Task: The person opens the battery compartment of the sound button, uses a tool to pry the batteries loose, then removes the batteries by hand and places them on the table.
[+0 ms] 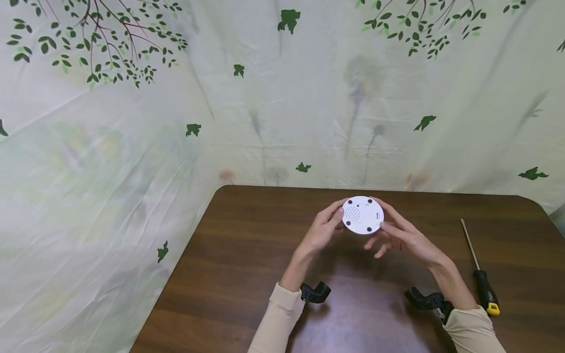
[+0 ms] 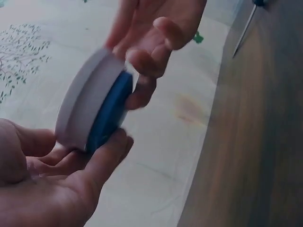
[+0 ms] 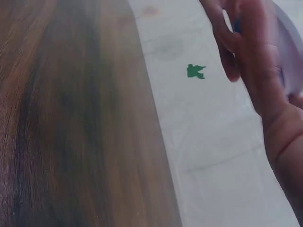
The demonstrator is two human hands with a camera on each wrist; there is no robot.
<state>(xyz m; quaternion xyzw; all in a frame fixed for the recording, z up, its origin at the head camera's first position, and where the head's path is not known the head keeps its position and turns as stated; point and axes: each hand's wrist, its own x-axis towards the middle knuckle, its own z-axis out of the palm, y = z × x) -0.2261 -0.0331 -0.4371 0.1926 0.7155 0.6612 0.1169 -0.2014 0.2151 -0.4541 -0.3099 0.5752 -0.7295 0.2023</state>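
Observation:
A round white device [image 1: 363, 214] is held up above the far part of the table, its flat face toward the head camera. That face has several black feet, a cluster of small holes and a slot near the right edge. In the left wrist view the device [image 2: 87, 101] is seen edge-on, with a blue part on its other side. My left hand [image 1: 319, 234] grips the left edge between thumb and fingers. At the right edge, my right hand [image 1: 410, 240] pinches it with thumb and forefinger, the remaining fingers hanging loosely below.
A screwdriver [image 1: 484, 287] with a black and yellow handle lies on the brown wooden table [image 1: 238, 255], right of the right forearm. Behind the table hangs a pale cloth [image 1: 326, 108] printed with leaves. Black wrist mounts [image 1: 315, 292] sit at both cuffs.

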